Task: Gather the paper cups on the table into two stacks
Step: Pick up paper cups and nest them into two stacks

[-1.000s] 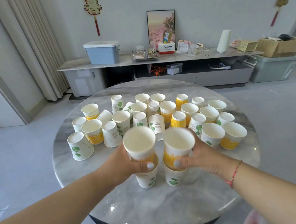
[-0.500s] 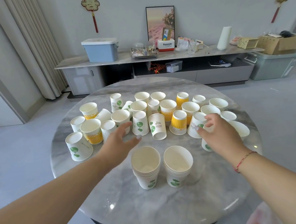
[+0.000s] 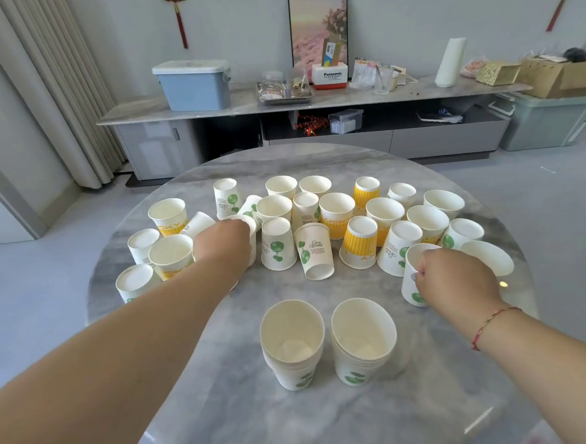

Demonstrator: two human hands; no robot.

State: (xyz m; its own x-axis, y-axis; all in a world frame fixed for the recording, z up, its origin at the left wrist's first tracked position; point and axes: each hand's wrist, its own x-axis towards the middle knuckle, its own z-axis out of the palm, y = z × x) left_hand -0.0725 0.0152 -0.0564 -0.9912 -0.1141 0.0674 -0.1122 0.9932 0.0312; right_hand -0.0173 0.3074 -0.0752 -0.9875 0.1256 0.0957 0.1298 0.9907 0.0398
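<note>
Cups (image 3: 322, 220) crowd the far tabletop (image 3: 306, 425) behind two near stacks (image 3: 325, 344), left hand (image 3: 223, 243) closing its grip on one upright cup (image 3: 247, 224), right hand (image 3: 453, 278) gripping another (image 3: 413, 277), presumably for stacking.

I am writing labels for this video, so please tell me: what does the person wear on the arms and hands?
Both forearms are bare, with no sleeves in view. The right wrist carries a thin red string bracelet. The left hand and right hand have no gloves, and no rings are visible.
</note>
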